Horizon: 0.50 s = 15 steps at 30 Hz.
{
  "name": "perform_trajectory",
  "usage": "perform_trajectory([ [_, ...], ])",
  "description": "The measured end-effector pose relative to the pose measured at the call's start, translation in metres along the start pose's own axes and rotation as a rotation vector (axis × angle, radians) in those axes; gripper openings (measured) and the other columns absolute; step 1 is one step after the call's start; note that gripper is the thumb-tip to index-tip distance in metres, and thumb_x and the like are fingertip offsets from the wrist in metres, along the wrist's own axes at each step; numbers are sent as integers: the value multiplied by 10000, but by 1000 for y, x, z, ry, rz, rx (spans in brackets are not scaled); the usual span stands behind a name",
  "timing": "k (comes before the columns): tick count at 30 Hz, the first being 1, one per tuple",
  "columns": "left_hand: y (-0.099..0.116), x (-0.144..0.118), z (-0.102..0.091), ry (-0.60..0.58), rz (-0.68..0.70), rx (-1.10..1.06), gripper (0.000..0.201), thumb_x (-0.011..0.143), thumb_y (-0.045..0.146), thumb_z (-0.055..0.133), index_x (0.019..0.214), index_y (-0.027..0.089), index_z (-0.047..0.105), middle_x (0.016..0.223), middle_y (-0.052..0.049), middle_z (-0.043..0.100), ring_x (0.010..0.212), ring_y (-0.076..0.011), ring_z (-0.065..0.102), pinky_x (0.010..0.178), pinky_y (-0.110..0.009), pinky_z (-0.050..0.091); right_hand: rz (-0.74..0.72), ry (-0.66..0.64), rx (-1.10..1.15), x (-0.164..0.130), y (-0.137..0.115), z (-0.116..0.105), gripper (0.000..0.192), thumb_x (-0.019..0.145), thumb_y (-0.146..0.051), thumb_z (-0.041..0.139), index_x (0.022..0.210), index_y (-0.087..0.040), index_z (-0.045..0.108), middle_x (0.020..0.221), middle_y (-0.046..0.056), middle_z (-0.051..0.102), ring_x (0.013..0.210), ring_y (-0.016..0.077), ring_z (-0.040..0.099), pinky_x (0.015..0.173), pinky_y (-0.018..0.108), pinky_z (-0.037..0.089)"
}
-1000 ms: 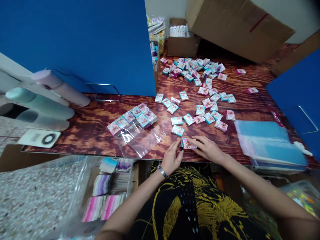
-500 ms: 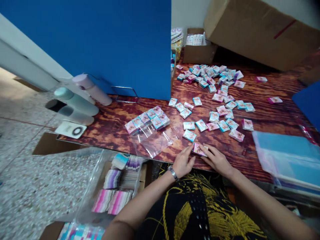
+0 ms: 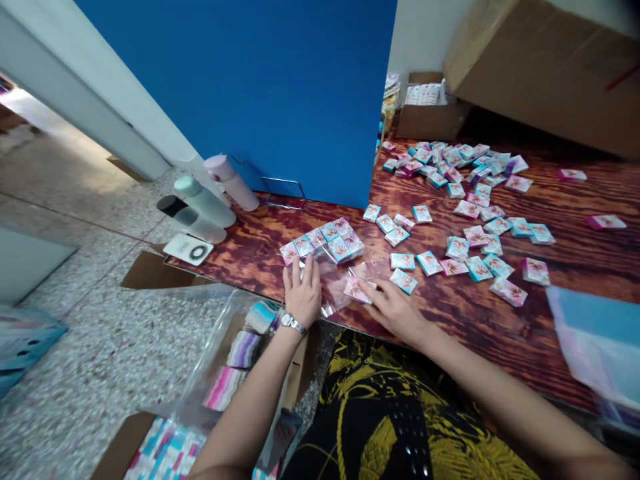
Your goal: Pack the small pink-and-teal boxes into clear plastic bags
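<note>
1. The left hand (image 3: 303, 293) has left the small stack it steadied a moment ago and now lies flat, fingers spread, on the clear bag (image 3: 334, 280) at the near edge of the surface (image 3: 575, 267), pinning the plastic down.
2. The right hand (image 3: 395, 308) has carried the pink packet stack (image 3: 358, 290) leftward and grips it in its fingertips right at the bag's open mouth.
3. Judging by this, the work has moved from squaring up the stack to bagging it.
4. Beyond the bag, touching its far end, sits a row of bagged packets (image 3: 325, 240).
5. To the right of the bag, loose packets (image 3: 465, 220) lie scattered.
6. Left of the bag, bottles (image 3: 205, 203) lie at the surface's corner beside the blue panel (image 3: 260, 93).
</note>
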<state>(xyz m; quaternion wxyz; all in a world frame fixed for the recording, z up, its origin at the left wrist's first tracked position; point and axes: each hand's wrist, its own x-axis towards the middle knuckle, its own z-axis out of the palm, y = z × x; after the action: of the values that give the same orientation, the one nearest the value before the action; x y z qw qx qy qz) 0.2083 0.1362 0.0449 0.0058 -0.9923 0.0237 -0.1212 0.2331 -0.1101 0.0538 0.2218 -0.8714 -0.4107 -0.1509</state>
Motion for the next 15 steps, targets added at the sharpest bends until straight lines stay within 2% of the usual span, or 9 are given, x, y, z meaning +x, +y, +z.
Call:
perform_trajectory([
  [3,-1,2,-1,21,4,30,554,907,172,376,1450,70,330,1525,-129,288,1450,-333,55,1146,-554,182,-36,-37,-76,34,-8,32,491,931,-156,440,1421,-154,404,1190,161,536,1081,246,553,912,379,511],
  [7,-2,3,-3,60,-9,10,552,898,144,355,1445,74,342,1516,-122,313,1449,-324,89,1139,-534,216,-6,-102,-176,63,-15,61,520,922,-87,366,1436,-159,372,1242,173,514,1019,235,574,867,377,523],
  [12,-3,4,-3,120,25,-36,528,892,145,386,1414,65,393,1477,-158,383,1434,-346,159,1130,-540,241,92,-172,-223,83,-25,75,512,931,-102,332,1443,-124,332,1294,214,482,943,223,583,796,345,523],
  [15,5,-5,-6,229,61,-73,501,893,134,410,1391,74,419,1467,-215,374,1428,-365,173,1106,-575,266,132,-244,-274,85,-26,74,509,944,-161,342,1451,-124,311,1167,197,545,885,233,567,718,352,509],
])
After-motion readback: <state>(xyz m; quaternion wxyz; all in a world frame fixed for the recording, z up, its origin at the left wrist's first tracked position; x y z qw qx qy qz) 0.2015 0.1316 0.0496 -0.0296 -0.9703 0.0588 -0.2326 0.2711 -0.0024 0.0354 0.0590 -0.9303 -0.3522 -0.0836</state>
